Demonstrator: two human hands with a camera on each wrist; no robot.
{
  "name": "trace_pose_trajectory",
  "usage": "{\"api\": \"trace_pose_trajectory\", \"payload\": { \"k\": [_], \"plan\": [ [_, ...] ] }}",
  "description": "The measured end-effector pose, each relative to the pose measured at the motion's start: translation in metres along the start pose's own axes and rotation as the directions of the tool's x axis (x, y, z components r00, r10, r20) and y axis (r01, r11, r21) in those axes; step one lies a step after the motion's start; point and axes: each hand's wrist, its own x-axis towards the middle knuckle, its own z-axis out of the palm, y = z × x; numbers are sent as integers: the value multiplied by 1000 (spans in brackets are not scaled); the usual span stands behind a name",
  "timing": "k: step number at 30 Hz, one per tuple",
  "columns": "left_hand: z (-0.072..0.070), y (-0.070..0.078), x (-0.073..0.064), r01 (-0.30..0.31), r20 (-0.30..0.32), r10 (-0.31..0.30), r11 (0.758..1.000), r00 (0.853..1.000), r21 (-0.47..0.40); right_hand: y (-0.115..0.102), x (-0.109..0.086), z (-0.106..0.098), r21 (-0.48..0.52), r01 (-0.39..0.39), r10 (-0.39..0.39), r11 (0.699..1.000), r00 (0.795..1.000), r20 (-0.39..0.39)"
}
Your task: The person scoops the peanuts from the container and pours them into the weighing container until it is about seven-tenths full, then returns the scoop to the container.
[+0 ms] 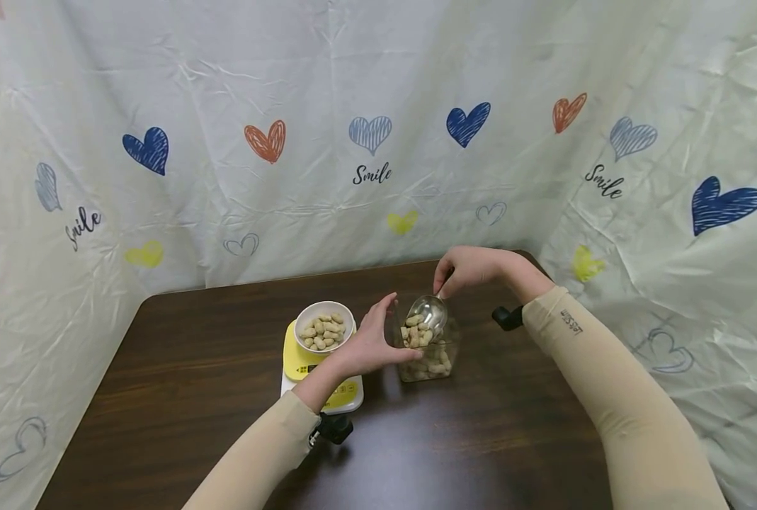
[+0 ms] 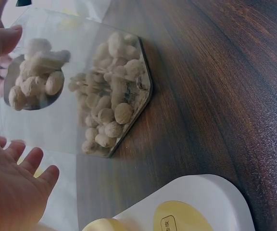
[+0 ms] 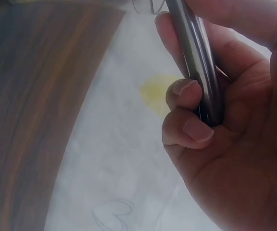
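Note:
My right hand (image 1: 474, 273) grips the metal handle (image 3: 201, 67) of a scoop, fingers curled round it. The scoop's bowl (image 1: 430, 310) carries several unshelled peanuts (image 1: 416, 331) and is tilted down inside the clear plastic container (image 2: 71, 130). Below the scoop, more peanuts (image 2: 107, 103) lie heaped on the container's bottom. My left hand (image 1: 368, 343) holds the container from its left side, thumb at the front rim and fingers spread toward the back. Left of that hand, a white bowl (image 1: 299, 340) of peanuts stands on a yellow and white kitchen scale (image 1: 295, 363).
The dark wooden table (image 1: 212, 375) carries the scale and container near its middle. A white curtain (image 1: 314, 212) printed with hearts hangs close behind the table and along both sides. My left forearm passes over the scale's front, hiding part of its display.

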Motion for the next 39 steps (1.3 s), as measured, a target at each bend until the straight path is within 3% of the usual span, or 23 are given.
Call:
{"api": "trace_pose_trajectory", "payload": {
  "k": [10, 17, 24, 39],
  "plan": [
    [0, 1, -1, -2, 5, 2, 1000, 1000, 1, 6, 5, -7, 9, -10, 11, 1000, 1000, -8],
    [0, 2, -1, 2, 2, -2, 1000, 1000, 5, 13, 6, -6, 45, 27, -29, 999, 999, 43],
    [0, 1, -2, 10, 3, -10, 1000, 1000, -7, 19, 4, -2, 110, 2, -11, 994, 997, 79],
    [1, 0, -2, -2, 2, 2, 1000, 1000, -6, 26, -1, -7, 126, 2, -8, 992, 999, 49]
  ]
}}
